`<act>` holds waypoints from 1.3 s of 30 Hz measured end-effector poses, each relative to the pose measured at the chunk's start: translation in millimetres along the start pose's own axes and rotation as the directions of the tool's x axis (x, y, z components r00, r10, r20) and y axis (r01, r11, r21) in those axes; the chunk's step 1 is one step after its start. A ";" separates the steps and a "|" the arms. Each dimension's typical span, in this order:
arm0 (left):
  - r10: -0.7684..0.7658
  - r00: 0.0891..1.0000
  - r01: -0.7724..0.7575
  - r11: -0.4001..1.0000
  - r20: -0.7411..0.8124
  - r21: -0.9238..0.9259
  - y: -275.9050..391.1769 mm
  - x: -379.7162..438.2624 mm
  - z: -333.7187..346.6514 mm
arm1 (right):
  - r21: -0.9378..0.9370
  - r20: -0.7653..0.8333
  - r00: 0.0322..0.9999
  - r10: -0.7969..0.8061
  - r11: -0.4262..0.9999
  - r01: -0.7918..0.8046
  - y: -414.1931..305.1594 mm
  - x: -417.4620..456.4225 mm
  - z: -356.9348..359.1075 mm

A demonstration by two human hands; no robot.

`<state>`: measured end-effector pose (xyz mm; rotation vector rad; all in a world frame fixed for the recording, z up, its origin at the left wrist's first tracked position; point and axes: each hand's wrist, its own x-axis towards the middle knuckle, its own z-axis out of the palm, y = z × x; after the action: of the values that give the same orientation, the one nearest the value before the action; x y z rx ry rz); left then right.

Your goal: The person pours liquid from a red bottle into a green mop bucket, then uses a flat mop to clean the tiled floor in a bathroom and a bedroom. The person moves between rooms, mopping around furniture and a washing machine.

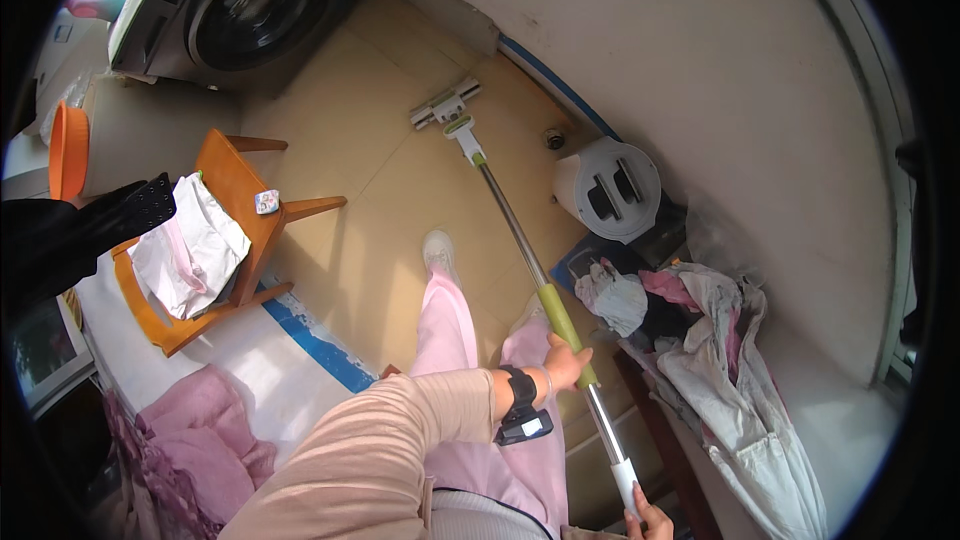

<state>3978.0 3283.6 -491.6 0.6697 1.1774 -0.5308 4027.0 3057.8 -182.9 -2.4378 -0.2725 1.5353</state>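
A roller sponge mop with a steel pole (514,221) reaches diagonally across the tiled floor. My left hand (566,364) is closed around its green grip sleeve (556,313), with a black device strapped at the wrist. Lower down, my right hand (651,521) holds the white end of the pole (624,481) near the picture's bottom edge. The white and green mop head (446,103) lies on the floor tiles beyond my feet, its sponge side hidden from view.
A wooden chair (251,229) holding white cloth stands at left, before a washing machine (259,15). On the right are a round white mop bucket (637,199) and heaped clothes (720,345). An orange basin (69,154) and pink cloth (202,435) are farther left.
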 end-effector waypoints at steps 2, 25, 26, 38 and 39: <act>-0.201 0.966 0.195 0.980 0.164 0.047 -20.9 -44.2 47.3 | 0.094 0.018 0.985 0.170 0.981 -0.171 39.3 -70.2 -18.5; 0.133 0.983 -0.096 0.960 -0.129 0.261 -42.8 42.2 -2.0 | 0.026 -0.116 0.993 0.000 1.000 0.003 -17.0 -14.0 26.8; 0.105 0.987 -0.065 0.952 -0.119 0.299 -50.7 23.6 11.1 | 0.040 -0.089 0.994 0.057 0.998 -0.054 -13.3 -31.6 25.0; 0.040 0.996 -0.015 0.957 -0.081 0.288 -24.5 -18.2 41.0 | 0.084 -0.114 0.991 -0.066 0.994 0.076 11.3 -61.9 19.6; 0.035 0.997 -0.014 0.957 -0.068 0.288 -12.8 -8.9 30.0 | 0.099 -0.111 0.990 -0.084 0.991 0.095 10.9 -50.5 24.7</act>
<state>3986.1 3253.5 -478.6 0.9588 1.1685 -0.6685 3983.3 3035.6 -153.1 -2.3826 -0.2714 1.3428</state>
